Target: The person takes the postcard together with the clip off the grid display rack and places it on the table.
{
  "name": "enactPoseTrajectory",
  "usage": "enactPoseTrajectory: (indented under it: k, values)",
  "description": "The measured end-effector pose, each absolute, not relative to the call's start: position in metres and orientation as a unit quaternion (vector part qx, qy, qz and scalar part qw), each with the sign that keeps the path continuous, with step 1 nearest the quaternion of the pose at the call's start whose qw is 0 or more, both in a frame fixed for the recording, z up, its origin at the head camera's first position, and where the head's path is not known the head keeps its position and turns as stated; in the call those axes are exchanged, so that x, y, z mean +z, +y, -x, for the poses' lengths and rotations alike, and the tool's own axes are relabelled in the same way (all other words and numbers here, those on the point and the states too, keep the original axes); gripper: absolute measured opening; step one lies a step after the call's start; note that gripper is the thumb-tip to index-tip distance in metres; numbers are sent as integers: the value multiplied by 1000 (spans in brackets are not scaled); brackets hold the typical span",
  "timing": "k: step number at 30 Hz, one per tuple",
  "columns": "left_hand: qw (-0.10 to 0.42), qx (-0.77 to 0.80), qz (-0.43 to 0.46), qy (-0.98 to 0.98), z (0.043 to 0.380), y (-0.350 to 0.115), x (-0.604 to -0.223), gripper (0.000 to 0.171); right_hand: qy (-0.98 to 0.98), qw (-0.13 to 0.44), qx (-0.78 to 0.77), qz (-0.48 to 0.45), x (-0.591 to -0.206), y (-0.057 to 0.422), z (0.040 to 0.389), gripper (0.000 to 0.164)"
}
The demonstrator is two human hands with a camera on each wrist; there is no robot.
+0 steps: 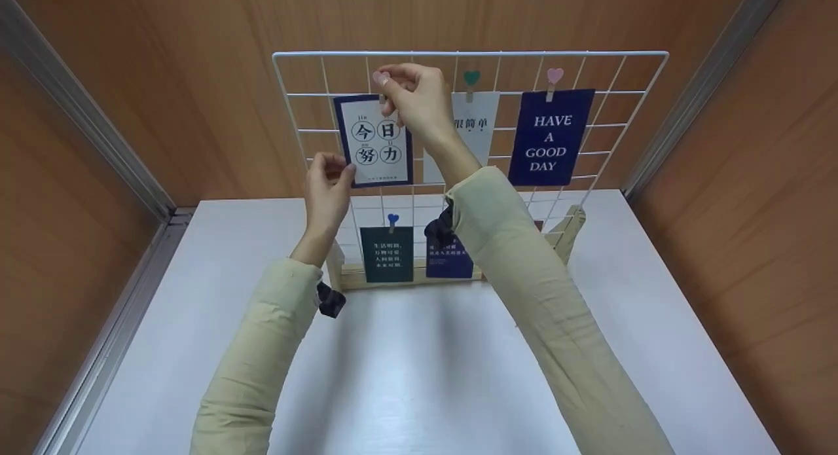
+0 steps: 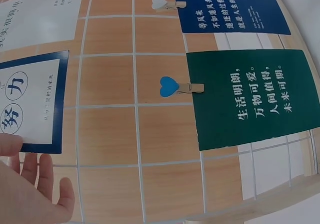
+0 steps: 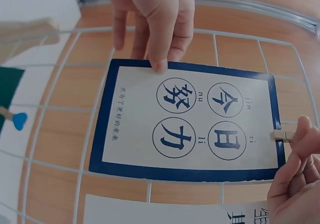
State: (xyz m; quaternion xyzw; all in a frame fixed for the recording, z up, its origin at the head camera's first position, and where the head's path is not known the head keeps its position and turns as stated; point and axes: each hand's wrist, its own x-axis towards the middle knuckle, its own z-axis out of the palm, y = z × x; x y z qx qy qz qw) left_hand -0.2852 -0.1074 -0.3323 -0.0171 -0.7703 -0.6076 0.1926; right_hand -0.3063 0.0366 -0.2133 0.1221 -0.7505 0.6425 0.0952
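Observation:
A white card with a dark blue border (image 1: 366,170) and large circled characters is at the upper left of the white wire grid (image 1: 524,52). My left hand (image 1: 327,196) pinches its left edge near the lower corner, thumb in front and fingers behind. At the card's top edge, my right hand (image 1: 425,108) pinches a small wooden clothespin (image 3: 280,135) with a pink heart, its jaws over the border. The fingers partly cover that clip in the head view. Just right of this card hangs a white card (image 1: 481,124), half hidden by my right hand and wrist.
A blue "HAVE A GOOD DAY" card (image 1: 548,141) hangs at the upper right. Lower down are a green card (image 2: 250,98) with a blue heart clip (image 2: 170,86) and another blue card (image 2: 225,8). The grid stands in a wooden base (image 1: 366,278) on a white table (image 1: 393,376).

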Motion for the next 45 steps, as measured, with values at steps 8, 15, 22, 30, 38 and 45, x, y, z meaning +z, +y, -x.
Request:
enactPoseTrajectory:
  k: [8,15,22,30,38,45]
  values:
    - [195,-597,19,-778,285,-110,-331,15,-758,130,624,-138,-214,37,307,18]
    - [188,-604,25,-774,285,-109,-329,14,-758,166,614,-145,-216,37,308,16]
    - [189,-605,27,-773,282,-109,-331,14,-740,182,629,-156,-201,39,287,17]
    - [177,-601,45,-778,269,-116,-333,18,-750,144,619,-181,-197,55,264,20]
    - [167,-603,42,-779,262,-126,-334,19,-736,94,640,-199,-228,89,292,20]
    - [158,-600,36,-784,246,-138,-336,22,-736,62,639,-213,-241,124,288,20]
